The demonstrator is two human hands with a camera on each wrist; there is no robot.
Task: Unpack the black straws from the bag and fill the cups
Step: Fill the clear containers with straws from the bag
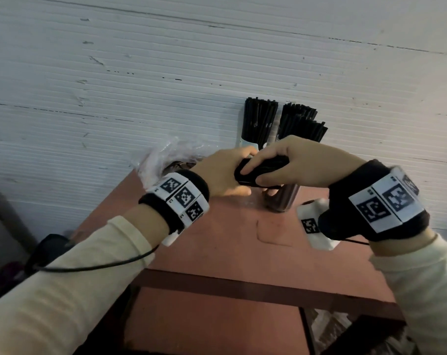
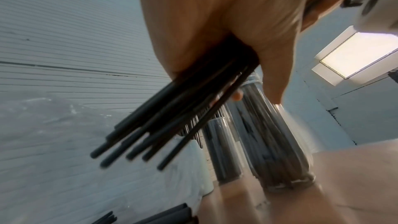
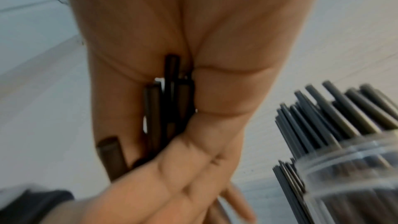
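Both hands grip one bundle of black straws [image 1: 262, 170] above the table. My left hand [image 1: 223, 174] wraps its left end and my right hand [image 1: 292, 162] curls round its right end. The left wrist view shows the straw ends [image 2: 170, 120] fanning out below my left hand [image 2: 215, 28]. In the right wrist view the straws [image 3: 170, 98] sit between the palm and fingers of my right hand [image 3: 215, 57], with my left hand [image 3: 172, 186] below. Two clear cups [image 1: 259, 124] [image 1: 303, 121] packed with black straws stand against the wall. A third cup [image 1: 283, 199] stands under my hands.
The crumpled clear plastic bag [image 1: 163, 157] lies at the table's back left corner. The reddish-brown table [image 1: 217, 242] abuts a white ribbed wall [image 1: 166, 73]. Its front edge has a dark rail, with a lower shelf [image 1: 212, 324] beneath. The left wrist's cable [image 1: 94, 266] hangs past the left table edge.
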